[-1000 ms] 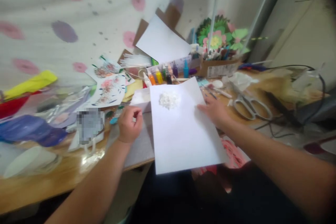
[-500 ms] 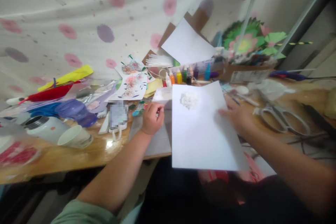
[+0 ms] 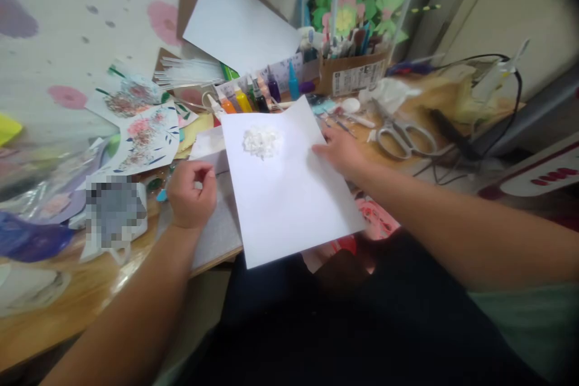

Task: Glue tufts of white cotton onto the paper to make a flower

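Note:
A white sheet of paper (image 3: 294, 193) bears a clump of small white pieces (image 3: 262, 142) near its upper left. My right hand (image 3: 341, 152) grips the sheet's right edge, thumb on top and fingers partly hidden beneath. Left of the sheet, my left hand (image 3: 192, 193) is curled, thumb and index finger meeting; whatever they pinch, if anything, is too small to make out. It hovers over a grey board (image 3: 221, 232) that lies partly under the sheet.
Behind the sheet stand several paint bottles (image 3: 243, 99) and a cardboard box of brushes (image 3: 355, 72). Grey scissors (image 3: 402, 136) lie at the right. Floral paper (image 3: 151, 139), a pixelated item (image 3: 115, 211) and a white cup (image 3: 29, 286) are at the left.
The view has swung to the right, so the table's things appear further left. The sheet looks more tilted, still in my right hand. My left hand stays curled beside it.

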Available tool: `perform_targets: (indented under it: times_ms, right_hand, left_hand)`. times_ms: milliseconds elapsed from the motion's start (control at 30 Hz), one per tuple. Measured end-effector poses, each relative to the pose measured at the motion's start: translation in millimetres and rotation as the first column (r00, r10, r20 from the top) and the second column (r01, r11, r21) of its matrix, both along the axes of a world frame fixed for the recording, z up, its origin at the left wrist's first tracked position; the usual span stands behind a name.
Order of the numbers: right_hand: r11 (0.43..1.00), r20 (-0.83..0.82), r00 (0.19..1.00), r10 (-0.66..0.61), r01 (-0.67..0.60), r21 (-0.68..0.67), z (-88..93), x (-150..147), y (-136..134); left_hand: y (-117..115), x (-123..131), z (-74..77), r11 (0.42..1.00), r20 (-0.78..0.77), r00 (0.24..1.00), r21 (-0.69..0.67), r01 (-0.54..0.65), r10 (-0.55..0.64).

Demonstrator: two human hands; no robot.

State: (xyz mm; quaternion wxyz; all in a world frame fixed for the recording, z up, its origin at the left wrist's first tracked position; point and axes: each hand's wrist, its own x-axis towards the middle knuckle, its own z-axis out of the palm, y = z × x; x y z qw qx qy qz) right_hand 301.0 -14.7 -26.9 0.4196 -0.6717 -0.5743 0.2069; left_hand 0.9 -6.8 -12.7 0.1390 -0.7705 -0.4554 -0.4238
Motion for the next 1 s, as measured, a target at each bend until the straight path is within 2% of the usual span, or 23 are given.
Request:
perform_targets:
  times_ms: [633, 1000]
  right_hand:
    - [0.999, -0.029, 0.999, 0.039, -0.038, 0.032, -4.0, 3.3, 0.4]
    - [0.999, -0.016, 0.999, 0.036, -0.035, 0.036, -2.7, 1.1, 5.5]
  left_hand:
    - [1.3, 1.2, -0.4, 0.997, -0.013, 0.998, 0.049, -0.067, 0.068]
    - [5.5, -2.3, -3.1, 0.995, -0.046, 0.997, 0.088, -0.054, 0.058]
